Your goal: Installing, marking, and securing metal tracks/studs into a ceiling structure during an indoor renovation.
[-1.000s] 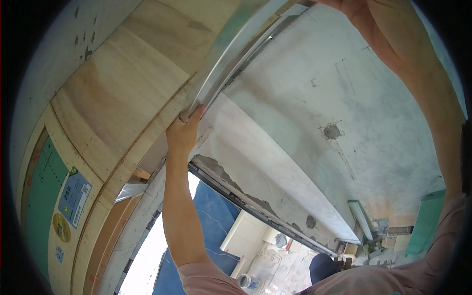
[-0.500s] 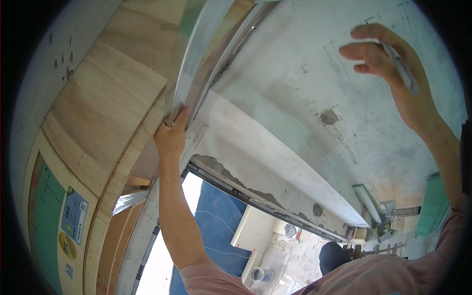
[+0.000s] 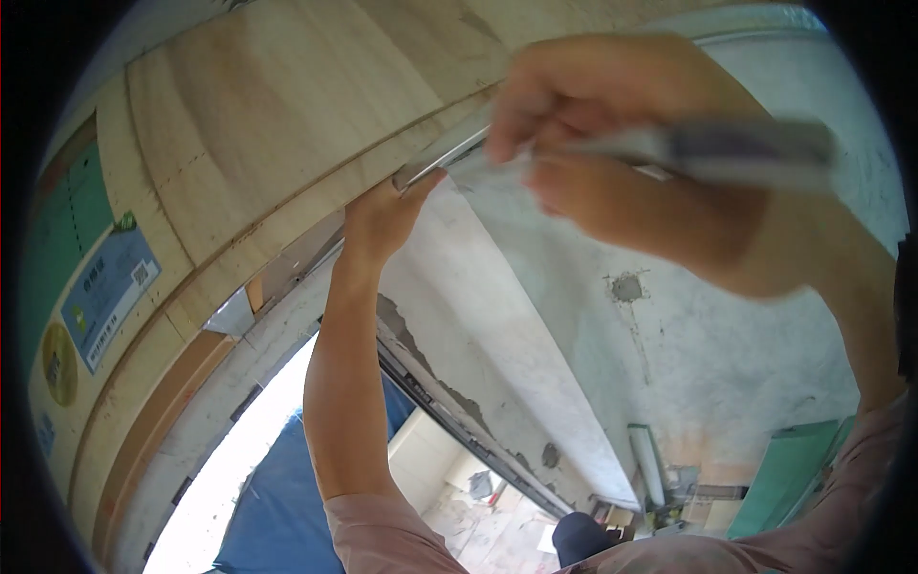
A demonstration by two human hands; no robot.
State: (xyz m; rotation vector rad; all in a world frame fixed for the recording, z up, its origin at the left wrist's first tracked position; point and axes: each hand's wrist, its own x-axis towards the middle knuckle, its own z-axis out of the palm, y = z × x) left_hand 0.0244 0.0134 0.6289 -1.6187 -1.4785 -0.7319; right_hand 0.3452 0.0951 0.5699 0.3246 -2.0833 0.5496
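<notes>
A metal strip (image 3: 449,151) runs along the edge of the pale plywood panel (image 3: 287,105) overhead. My left hand (image 3: 382,215) is raised to that edge, closed on the strip's lower-left end. My right hand (image 3: 612,105), smeared by motion, is beside the strip, its fingers bent round a slim grey and dark tool (image 3: 727,148), too blurred to make out exactly.
A white beam (image 3: 516,335) crosses a grey plastered surface with a patched hole (image 3: 626,287). Below are a bright doorway with blue sheeting (image 3: 268,497) and a littered tiled floor (image 3: 459,536). Green boards (image 3: 784,469) lean at the lower right. A labelled green panel (image 3: 72,191) sits left.
My right hand has come from the upper right toward the strip, carrying the tool. My left hand stays on the strip. The whole view has shifted as my head moved.
</notes>
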